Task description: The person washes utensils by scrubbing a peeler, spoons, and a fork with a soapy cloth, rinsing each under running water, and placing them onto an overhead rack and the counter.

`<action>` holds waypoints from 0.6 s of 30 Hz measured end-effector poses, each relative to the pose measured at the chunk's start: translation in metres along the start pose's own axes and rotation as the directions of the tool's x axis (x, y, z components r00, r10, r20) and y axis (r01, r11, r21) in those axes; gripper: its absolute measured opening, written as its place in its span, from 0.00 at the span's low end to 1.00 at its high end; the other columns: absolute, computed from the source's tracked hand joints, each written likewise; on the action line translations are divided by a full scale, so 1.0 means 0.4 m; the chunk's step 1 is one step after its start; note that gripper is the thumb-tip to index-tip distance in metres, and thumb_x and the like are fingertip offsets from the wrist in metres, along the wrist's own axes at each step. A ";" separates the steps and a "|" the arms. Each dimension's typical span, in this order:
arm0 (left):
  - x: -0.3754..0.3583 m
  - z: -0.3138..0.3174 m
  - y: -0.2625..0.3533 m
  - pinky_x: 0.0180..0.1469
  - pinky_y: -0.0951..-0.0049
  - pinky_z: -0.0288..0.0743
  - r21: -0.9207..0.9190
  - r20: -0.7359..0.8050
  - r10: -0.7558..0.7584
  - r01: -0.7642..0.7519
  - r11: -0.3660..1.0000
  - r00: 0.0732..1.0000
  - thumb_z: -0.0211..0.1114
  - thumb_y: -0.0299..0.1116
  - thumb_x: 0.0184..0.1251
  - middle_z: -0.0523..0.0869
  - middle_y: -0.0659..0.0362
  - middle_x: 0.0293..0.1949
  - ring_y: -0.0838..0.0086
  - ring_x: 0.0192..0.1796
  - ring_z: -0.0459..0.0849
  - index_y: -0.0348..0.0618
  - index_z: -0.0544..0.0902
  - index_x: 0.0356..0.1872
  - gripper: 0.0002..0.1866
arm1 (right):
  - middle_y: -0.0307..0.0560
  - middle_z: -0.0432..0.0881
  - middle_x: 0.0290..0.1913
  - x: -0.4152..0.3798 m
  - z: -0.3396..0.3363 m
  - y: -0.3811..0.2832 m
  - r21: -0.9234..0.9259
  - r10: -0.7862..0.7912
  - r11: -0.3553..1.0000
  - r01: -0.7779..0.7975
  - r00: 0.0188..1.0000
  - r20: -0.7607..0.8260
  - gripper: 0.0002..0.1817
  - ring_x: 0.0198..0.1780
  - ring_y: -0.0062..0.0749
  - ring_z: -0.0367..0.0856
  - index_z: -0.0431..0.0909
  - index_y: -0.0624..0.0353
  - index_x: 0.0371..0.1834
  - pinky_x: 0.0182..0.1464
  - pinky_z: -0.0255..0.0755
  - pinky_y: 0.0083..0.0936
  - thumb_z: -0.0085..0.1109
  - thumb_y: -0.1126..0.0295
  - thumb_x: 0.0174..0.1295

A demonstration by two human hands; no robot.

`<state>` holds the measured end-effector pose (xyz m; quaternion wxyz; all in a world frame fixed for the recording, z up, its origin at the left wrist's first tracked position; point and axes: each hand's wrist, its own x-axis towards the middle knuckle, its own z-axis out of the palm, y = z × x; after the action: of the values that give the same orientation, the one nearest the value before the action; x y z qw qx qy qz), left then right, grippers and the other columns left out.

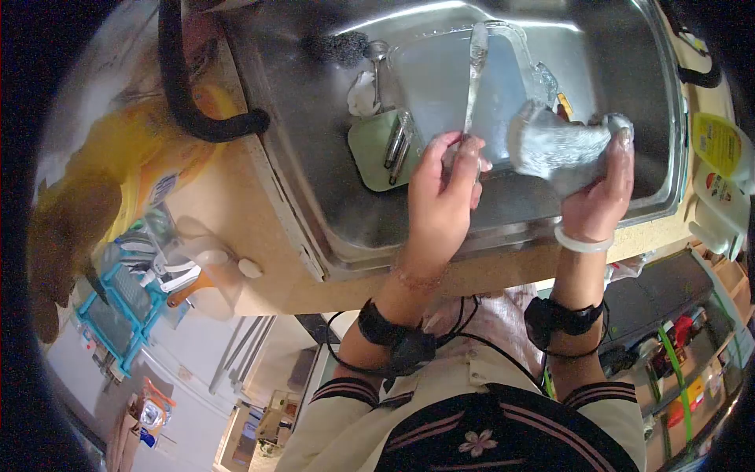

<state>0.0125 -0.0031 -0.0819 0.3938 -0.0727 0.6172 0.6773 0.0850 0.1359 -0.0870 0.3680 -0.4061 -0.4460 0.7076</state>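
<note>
Over the metal sink [307, 141], my left hand [447, 177] is closed around the lower end of a long, slim utensil [474, 82] that points away from me. My right hand [602, 185] grips a wet, pale cloth [554, 145], blurred by motion, to the right of the utensil. Beneath them lies a large rectangular container [432, 82] with bluish-grey contents. A small green tray [370, 149] with metal pieces [399, 149] on it sits at its left. Beside that are a white object [363, 94], a spoon-like utensil [378, 53] and a dark scrubber [344, 49].
A black curved tube [185, 102] reaches over the sink's left edge. Yellow packaging [149, 149] and a teal rack [126, 315] are at the left. Bottles [720, 181] stand right of the sink; a small white object [250, 268] lies on the counter [267, 291].
</note>
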 end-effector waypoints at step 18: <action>-0.088 -0.023 0.047 0.21 0.88 0.57 0.256 0.161 0.156 -0.194 0.947 0.975 0.51 0.26 0.61 0.72 0.65 0.18 0.87 0.20 0.66 0.37 0.71 0.43 0.10 | 0.52 0.70 0.34 -0.003 0.103 -0.097 -0.540 -0.111 0.409 0.735 0.628 0.771 0.18 0.33 0.41 0.72 0.77 0.58 0.39 0.36 0.69 0.27 0.54 0.81 0.41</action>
<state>0.0213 -0.0256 -0.0490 0.3800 0.0839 0.6789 0.6226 0.0546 0.1340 -0.0395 0.1389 -0.1276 -0.9096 0.3703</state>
